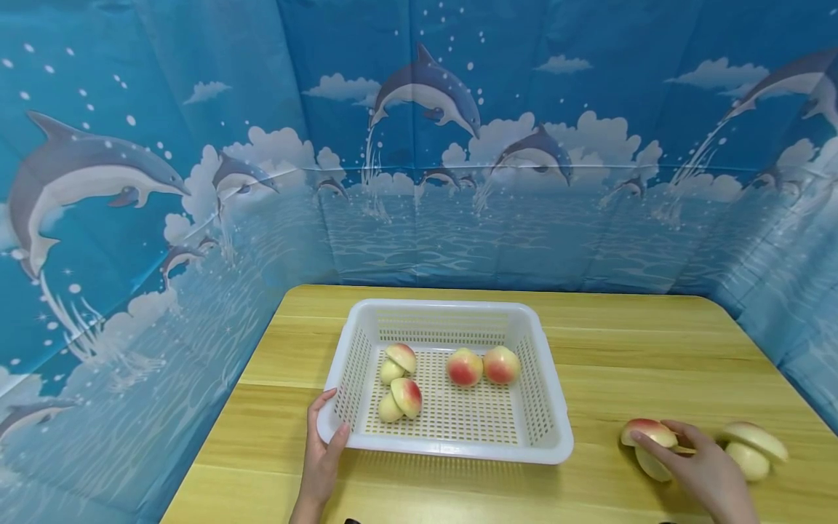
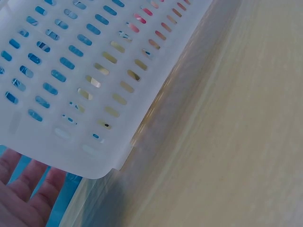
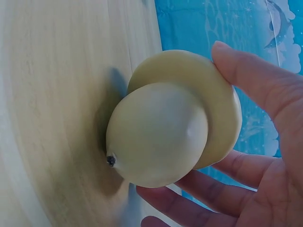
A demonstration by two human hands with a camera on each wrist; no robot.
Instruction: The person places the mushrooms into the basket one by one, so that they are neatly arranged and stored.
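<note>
My left hand (image 1: 321,451) grips the near left corner of a white plastic basket (image 1: 458,454), thumb at the front rim and fingers along the left side. In the left wrist view, the fingers (image 2: 40,189) show beside the basket's perforated wall (image 2: 71,47). At the right of the table, my right hand (image 1: 703,466) holds a toy mushroom (image 1: 648,435) with a red and cream cap and a pale bulb-like stem. The right wrist view shows the thumb (image 3: 255,71) on the cap's edge and fingers curled below. The stem end has a small dark spot.
Inside the basket, two toy mushrooms (image 1: 401,399) lie on the left and two red-topped ones (image 1: 483,366) sit side by side toward the right. Another toy mushroom (image 1: 753,447) lies beyond my right hand. A dolphin-print curtain (image 1: 419,218) surrounds the wooden table (image 1: 641,349).
</note>
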